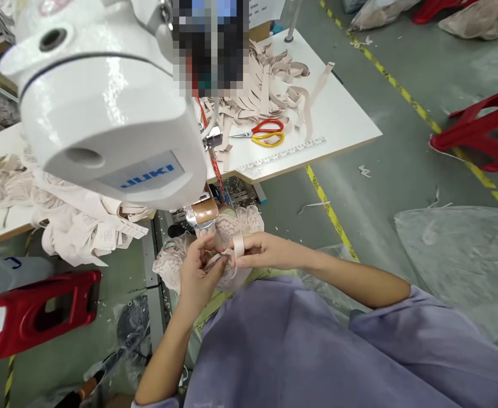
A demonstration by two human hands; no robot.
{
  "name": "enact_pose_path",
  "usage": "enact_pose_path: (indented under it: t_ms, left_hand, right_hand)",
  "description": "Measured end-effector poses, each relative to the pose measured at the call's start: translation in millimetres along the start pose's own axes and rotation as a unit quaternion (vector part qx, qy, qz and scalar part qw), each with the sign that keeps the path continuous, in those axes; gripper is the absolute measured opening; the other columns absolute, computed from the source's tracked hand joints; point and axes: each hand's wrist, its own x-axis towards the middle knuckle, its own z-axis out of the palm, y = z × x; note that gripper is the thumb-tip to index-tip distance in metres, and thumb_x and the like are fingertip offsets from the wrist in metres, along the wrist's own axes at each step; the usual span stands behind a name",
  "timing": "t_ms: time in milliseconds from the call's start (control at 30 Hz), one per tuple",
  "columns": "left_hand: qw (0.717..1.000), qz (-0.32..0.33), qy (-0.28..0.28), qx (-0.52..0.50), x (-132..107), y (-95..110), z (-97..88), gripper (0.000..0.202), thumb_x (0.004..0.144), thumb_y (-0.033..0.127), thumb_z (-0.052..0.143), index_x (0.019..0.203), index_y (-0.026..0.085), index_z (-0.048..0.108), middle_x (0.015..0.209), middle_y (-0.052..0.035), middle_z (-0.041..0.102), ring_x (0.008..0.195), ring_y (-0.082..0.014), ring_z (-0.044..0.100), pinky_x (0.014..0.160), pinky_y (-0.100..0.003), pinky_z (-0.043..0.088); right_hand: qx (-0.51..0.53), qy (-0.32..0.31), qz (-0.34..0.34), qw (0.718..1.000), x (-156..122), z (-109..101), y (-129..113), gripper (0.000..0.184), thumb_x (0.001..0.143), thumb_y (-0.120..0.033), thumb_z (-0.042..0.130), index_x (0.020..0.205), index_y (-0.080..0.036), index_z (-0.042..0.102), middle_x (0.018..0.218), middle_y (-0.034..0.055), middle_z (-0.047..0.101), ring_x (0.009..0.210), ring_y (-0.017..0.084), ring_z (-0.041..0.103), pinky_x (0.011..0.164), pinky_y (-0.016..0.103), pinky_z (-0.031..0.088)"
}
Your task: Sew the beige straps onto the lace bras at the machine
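My left hand (pixel 198 271) is closed in a pinch on pale lace fabric (pixel 251 221), just in front of the sewing machine's working end. Close beside it, my right hand (pixel 260 250) pinches a pale pink elastic strip (pixel 239 245), which curls up in a small loop above the fingers. The fingertips of both hands nearly meet, and the exact join between strip and lace is hidden by them. More gathered lace hangs below and to the left of my hands. A white JUKI sewing machine (pixel 117 130) stands over the work, its needle area hidden.
On the white table (pixel 351 127) lie a heap of beige strips (pixel 266 85), red-and-yellow scissors (pixel 268 133) and a clear ruler (pixel 283 156). Beige fabric pieces (pixel 87 226) hang off the left tabletop. Red stools (pixel 40 317) stand at either side; plastic bags (pixel 453 255) lie on the floor.
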Motion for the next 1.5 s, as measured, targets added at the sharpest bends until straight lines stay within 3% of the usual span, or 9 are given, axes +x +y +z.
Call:
enact_pose_path:
  t_ms: [167,367,467,600,667,833,1167,1333,1500]
  left_hand:
    - [0.997,-0.014,0.002,0.082,-4,3,-7.1,0.046,0.090,0.032,0.065,0.134,0.025,0.050,0.105,-0.0045,0.061,0.064,-0.0088,0.049,0.059,-0.023,0.046]
    - [0.967,-0.019,-0.199,0.160,5,3,-17.5,0.020,0.094,0.035,0.058,0.088,0.019,0.069,0.087,-0.0050,0.066,0.082,-0.0187,0.060,0.076,-0.030,0.048]
    - [0.987,0.059,-0.115,0.097,5,-10,-3.9,0.021,0.096,0.035,0.054,0.094,0.019,0.068,0.107,-0.0097,0.066,0.099,-0.0220,0.060,0.087,-0.034,0.048]
    - [0.991,0.091,0.044,0.092,1,-21,18.1,0.021,0.098,0.036,0.052,0.087,0.019,0.059,0.070,0.0007,0.057,0.060,-0.0122,0.052,0.057,-0.023,0.042]
    - [0.979,0.129,0.099,0.123,5,-19,19.2,0.017,0.097,0.035,0.055,0.099,0.019,0.061,0.072,0.0009,0.061,0.057,-0.0112,0.053,0.054,-0.022,0.041]
    - [0.929,0.274,0.058,0.240,26,1,-7.4,0.028,0.098,0.021,0.054,0.123,0.022,0.066,0.078,-0.0010,0.073,0.057,-0.0104,0.062,0.057,-0.020,0.046]
    - [0.979,0.024,0.042,0.198,46,39,-30.2,0.030,0.098,0.033,0.052,0.117,0.025,0.074,0.120,-0.0047,0.075,0.111,-0.0237,0.071,0.087,-0.033,0.060]
    - [0.985,-0.018,0.039,0.164,50,39,-32.0,0.025,0.095,0.033,0.056,0.106,0.024,0.077,0.114,-0.0040,0.077,0.108,-0.0239,0.072,0.091,-0.035,0.059]
    - [0.986,-0.036,0.014,0.160,50,42,-32.6,0.026,0.094,0.037,0.058,0.107,0.025,0.077,0.114,-0.0039,0.077,0.106,-0.0243,0.073,0.087,-0.034,0.061]
  right_hand:
    - [-0.094,0.068,-0.091,0.989,8,15,-1,0.020,0.093,-0.033,0.065,0.098,-0.017,0.075,0.101,0.0054,0.072,0.093,0.017,0.066,0.081,0.028,0.050]
    - [-0.171,0.144,-0.188,0.957,9,23,-3,0.014,0.093,-0.026,0.063,0.092,-0.020,0.076,0.093,0.0051,0.074,0.088,0.017,0.067,0.081,0.030,0.052]
    - [-0.135,0.188,-0.190,0.954,12,25,-4,0.014,0.092,-0.028,0.065,0.093,-0.020,0.077,0.095,0.0063,0.075,0.089,0.018,0.068,0.080,0.030,0.054]
    - [-0.032,0.210,-0.123,0.970,21,17,-9,0.020,0.089,-0.036,0.070,0.093,-0.019,0.078,0.096,0.0067,0.076,0.089,0.019,0.070,0.082,0.031,0.055]
    - [0.020,0.189,-0.075,0.979,27,8,-14,0.026,0.087,-0.041,0.072,0.097,-0.018,0.078,0.095,0.0063,0.076,0.089,0.019,0.070,0.081,0.030,0.054]
    - [0.123,0.167,-0.009,0.978,49,-28,-30,0.040,0.086,-0.052,0.068,0.103,-0.017,0.076,0.079,0.0027,0.070,0.070,0.011,0.064,0.063,0.022,0.052]
    - [-0.139,0.202,-0.095,0.965,102,-67,-46,0.016,0.085,-0.036,0.066,0.087,-0.020,0.064,0.074,0.0003,0.063,0.073,0.017,0.061,0.072,0.034,0.055]
    - [-0.293,0.247,-0.160,0.909,113,-58,-58,0.007,0.084,-0.026,0.066,0.087,-0.021,0.063,0.097,0.0053,0.062,0.090,0.022,0.059,0.084,0.040,0.054]
    - [-0.319,0.217,-0.161,0.908,110,-52,-71,0.003,0.087,-0.022,0.062,0.089,-0.021,0.064,0.102,0.0062,0.060,0.101,0.026,0.058,0.090,0.043,0.053]
